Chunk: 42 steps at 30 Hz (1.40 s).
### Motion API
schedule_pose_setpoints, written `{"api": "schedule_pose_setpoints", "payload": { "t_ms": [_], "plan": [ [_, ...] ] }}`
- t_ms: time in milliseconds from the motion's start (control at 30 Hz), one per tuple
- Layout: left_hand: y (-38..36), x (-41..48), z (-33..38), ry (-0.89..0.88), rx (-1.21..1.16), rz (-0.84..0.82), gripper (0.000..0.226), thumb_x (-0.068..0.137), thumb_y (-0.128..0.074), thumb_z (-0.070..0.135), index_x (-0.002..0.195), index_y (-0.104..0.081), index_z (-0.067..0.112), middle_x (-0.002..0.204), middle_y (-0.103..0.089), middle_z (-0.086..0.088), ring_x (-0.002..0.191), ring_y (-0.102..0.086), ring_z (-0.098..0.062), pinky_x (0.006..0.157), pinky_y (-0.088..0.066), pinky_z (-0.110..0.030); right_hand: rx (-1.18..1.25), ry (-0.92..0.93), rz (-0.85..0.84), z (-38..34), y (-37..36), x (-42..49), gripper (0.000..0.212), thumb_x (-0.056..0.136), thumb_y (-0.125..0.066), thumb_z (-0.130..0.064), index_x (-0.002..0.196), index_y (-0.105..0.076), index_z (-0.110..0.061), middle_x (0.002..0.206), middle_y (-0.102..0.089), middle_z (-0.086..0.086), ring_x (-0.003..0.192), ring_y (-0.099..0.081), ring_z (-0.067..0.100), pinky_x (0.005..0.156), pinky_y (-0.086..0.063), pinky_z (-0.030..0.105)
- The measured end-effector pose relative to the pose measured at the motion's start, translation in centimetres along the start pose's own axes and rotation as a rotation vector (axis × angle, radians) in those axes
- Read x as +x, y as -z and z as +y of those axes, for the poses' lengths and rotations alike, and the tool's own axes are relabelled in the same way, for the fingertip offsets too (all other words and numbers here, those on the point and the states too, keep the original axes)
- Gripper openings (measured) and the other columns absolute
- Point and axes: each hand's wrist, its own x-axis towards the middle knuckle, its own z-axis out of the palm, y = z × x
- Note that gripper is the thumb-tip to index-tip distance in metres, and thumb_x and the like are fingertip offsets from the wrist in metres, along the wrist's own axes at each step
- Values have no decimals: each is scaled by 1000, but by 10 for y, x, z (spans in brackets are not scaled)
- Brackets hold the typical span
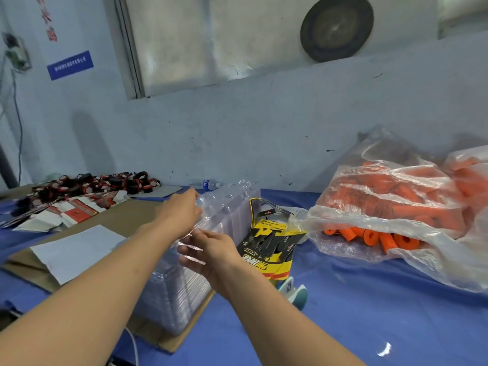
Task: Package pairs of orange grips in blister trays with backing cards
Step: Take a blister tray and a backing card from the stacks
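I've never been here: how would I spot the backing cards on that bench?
Start at the big clear bag of orange grips on the right of the blue-covered table. Just left of the bag's mouth, beside the stack of clear blister trays, a bundle of backing cards leans upright. They alone are yellow and black; the cards further left are red and white.

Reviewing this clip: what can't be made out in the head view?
- Left hand fingertips: hidden behind the clear plastic blister tray.
- Orange rubber grips: count hidden by the crinkled clear plastic bag.
- Blue wall sign: text too small.
- Yellow-and-black backing cards: print blurred.
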Motion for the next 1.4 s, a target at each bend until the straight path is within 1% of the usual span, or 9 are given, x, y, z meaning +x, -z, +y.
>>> {"api": "schedule_pose_setpoints", "payload": {
  "t_ms": [167,400,600,667,767,867,1067,1233,1400],
  "plan": [
    [1,3,-9,-11,-100,-31,37,97,-56,34,133,-52,23,137,-57,-8,123,-55,-29,100,-45,-41,85,-51,-16,7,1,1,11,100,-54,-12,102,-63,-7,79,-64,3,68,-65,13,69,-57,27],
    [4,-3,-19,-71,-176,-98,38,98,-55,32,134,-53,19,132,-60,-8,117,-58,-24,99,-46,-37,43,-49,27,9,2,4,18,93,-62,-10,77,-67,-4,71,-63,6,63,-65,13,60,-58,24],
    [6,-17,-23,-106,-233,-131,37,100,-50,28,136,-51,21,131,-60,-7,113,-58,-23,97,-46,-36,49,-56,45,12,1,7,16,93,-61,-11,80,-67,-4,72,-63,6,63,-66,14,57,-56,24],
    [8,-21,-23,-109,-252,-108,36,101,-47,27,136,-51,21,127,-62,-7,107,-60,-22,93,-46,-35,46,-48,33,8,-1,7,15,93,-60,-11,81,-65,-4,73,-62,6,63,-65,13,59,-57,24],
    [13,-25,-20,-94,-339,-22,33,100,-46,23,131,-55,21,105,-67,0,90,-63,-18,83,-47,-33,49,-19,9,-1,-6,7,13,92,-59,-11,82,-63,-5,74,-59,6,64,-63,13,60,-57,25],
    [20,-27,-15,-80,-406,67,30,100,-45,20,127,-58,22,89,-63,5,91,-63,-19,83,-49,-34,41,7,-16,-8,-12,7,15,93,-58,-12,82,-65,-5,71,-60,5,62,-63,14,59,-56,25],
    [39,-35,-1,-143,-385,234,29,98,-45,17,122,-60,22,95,-70,-4,92,-64,-27,84,-51,-39,64,95,-89,-24,-14,1,17,96,-56,-11,83,-67,-8,68,-65,2,66,-67,18,65,-58,28],
    [45,-43,14,-232,-409,354,25,100,-46,21,121,-59,22,108,-69,-5,99,-63,-25,87,-52,-42,116,173,-149,-40,-4,-10,15,99,-56,-23,101,-68,-14,86,-71,-1,73,-69,16,65,-57,28],
    [46,-54,18,-238,-504,295,23,100,-46,22,119,-59,25,109,-66,1,94,-62,-17,81,-48,-34,225,161,-146,-36,0,-12,20,96,-57,-30,92,-73,-18,86,-70,-2,73,-68,13,66,-58,26]
  ]
}}
